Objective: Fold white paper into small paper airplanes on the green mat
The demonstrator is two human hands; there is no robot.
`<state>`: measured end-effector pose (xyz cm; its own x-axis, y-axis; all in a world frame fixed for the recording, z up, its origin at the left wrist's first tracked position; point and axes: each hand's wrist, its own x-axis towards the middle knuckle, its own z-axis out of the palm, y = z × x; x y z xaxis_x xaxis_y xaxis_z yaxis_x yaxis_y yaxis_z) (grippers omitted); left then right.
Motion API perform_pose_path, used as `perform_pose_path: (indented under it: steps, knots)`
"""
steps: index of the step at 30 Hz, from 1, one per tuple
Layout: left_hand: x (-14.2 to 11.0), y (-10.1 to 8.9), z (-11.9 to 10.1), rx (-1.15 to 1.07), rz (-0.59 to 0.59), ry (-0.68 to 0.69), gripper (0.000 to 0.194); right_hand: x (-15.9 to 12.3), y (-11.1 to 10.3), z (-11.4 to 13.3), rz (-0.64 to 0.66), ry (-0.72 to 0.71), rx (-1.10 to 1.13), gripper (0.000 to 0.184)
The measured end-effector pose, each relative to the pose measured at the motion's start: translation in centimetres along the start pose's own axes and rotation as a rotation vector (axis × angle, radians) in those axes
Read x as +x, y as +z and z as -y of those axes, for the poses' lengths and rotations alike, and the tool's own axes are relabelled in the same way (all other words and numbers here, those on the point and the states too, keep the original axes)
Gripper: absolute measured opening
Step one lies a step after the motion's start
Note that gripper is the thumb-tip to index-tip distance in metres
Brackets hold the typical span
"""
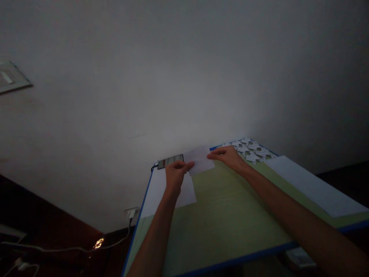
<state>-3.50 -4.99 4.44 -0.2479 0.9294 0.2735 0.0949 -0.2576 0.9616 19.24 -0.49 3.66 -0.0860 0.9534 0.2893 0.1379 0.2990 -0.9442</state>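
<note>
A small white sheet of paper (pixel 201 158) is held up near the table's far edge, between my two hands. My left hand (pixel 175 175) pinches its left side between thumb and fingers. At its right side, my right hand (pixel 226 157) pinches the edge the same way. Below my left hand lies another white paper sheet (pixel 186 191) on the table, partly covered by the wrist. A phone (pixel 170 160) with its screen lit rests just beyond my left hand, a cable at its left end.
Several folded white paper pieces (pixel 253 149) cover the far right corner of the light table (pixel 227 215), which has blue edges. A stack of white paper (pixel 314 186) lies along the right side. The wall (pixel 184 77) stands behind; a plugged-in charger (pixel 132 213) is at left.
</note>
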Motion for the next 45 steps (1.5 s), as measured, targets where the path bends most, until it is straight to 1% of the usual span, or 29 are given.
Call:
perform_pose_path:
  steps: [3, 7, 10, 12, 14, 16, 19, 22, 24, 30, 39, 42, 45]
  knots:
    - [0.0, 0.1, 0.1, -0.052, -0.030, -0.013, 0.040, -0.1, 0.2, 0.1, 0.019, -0.030, 0.019, 0.036]
    - [0.2, -0.1, 0.5, -0.079, -0.017, -0.038, 0.040, 0.1, 0.6, -0.4, 0.072, -0.066, 0.025, 0.040]
    - [0.3, -0.2, 0.8, -0.101, -0.018, -0.038, 0.039, 0.1, 1.1, -1.0, 0.084, -0.010, 0.144, 0.041]
    - [0.4, -0.2, 1.0, -0.125, -0.008, -0.043, 0.038, -0.1, 1.6, -1.1, 0.129, 0.051, 0.263, 0.039]
    - [0.3, 0.0, 1.1, -0.149, 0.020, -0.054, 0.039, -0.5, 1.9, -0.9, 0.208, 0.089, 0.360, 0.041]
    - [0.1, 0.1, 1.1, -0.165, 0.054, -0.057, 0.040, -1.0, 2.2, -0.5, 0.253, 0.110, 0.391, 0.046]
    - [-0.3, 0.5, 0.9, -0.187, 0.133, -0.051, 0.038, -1.4, 2.5, 0.2, 0.222, 0.129, 0.329, 0.049]
    - [-0.9, 0.8, 0.4, -0.182, 0.230, -0.064, 0.033, -1.6, 2.7, 0.6, 0.198, 0.102, 0.265, 0.050]
    - [-1.3, 1.0, 0.1, -0.171, 0.249, -0.079, 0.035, -1.6, 2.9, 0.6, 0.191, 0.079, 0.238, 0.049]
    - [-1.6, 1.3, 0.0, -0.171, 0.246, -0.061, 0.038, -1.6, 3.2, 0.5, 0.184, 0.071, 0.265, 0.048]
    - [-1.6, 1.2, 0.0, -0.183, 0.232, -0.095, 0.037, -1.2, 3.1, 0.6, 0.285, 0.056, 0.260, 0.045]
    - [-1.3, 1.0, 0.1, -0.154, 0.175, -0.088, 0.034, -1.0, 2.7, 0.3, 0.272, 0.043, 0.228, 0.045]
    - [-0.6, 0.7, 0.3, -0.115, 0.100, 0.007, 0.030, -0.7, 2.1, 0.1, 0.232, 0.014, 0.200, 0.044]
